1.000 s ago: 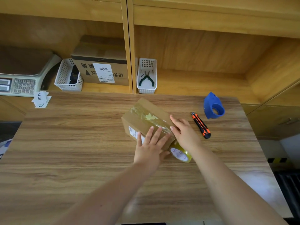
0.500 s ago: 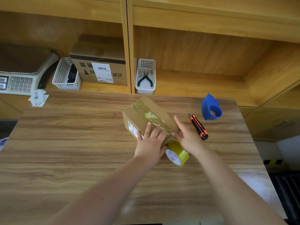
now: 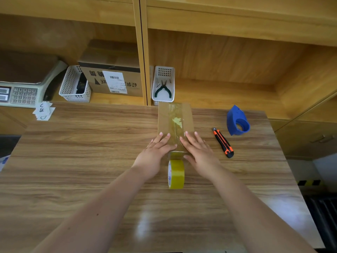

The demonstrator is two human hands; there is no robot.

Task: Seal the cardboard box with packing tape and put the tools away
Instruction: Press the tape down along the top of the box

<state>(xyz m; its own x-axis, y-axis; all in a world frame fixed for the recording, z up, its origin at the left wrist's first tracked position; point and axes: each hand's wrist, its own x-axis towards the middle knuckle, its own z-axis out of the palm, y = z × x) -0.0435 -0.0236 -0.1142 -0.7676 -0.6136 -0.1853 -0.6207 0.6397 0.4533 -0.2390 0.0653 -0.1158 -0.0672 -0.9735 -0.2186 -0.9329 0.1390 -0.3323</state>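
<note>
A small cardboard box (image 3: 175, 117) lies lengthwise on the wooden table (image 3: 91, 161), with clear tape along its top seam. My left hand (image 3: 155, 152) and my right hand (image 3: 198, 150) rest flat, fingers spread, on the box's near end, one on each side of the seam. A yellow tape roll (image 3: 176, 174) stands on edge just in front of the box, between my wrists, its strip still joined to the box. An orange and black utility knife (image 3: 223, 142) lies to the right, and a blue tape dispenser (image 3: 237, 121) stands beyond it.
On the shelf behind stand a white basket with pliers (image 3: 163, 85), a second white basket (image 3: 75, 84), a larger labelled carton (image 3: 113, 79) and a scale (image 3: 20, 92). Paper notes (image 3: 43, 111) lie at the table's far left corner.
The box has turned from a diagonal to lie straight away from me. Both hands moved onto its near end, and the tape roll now stands free between my wrists.
</note>
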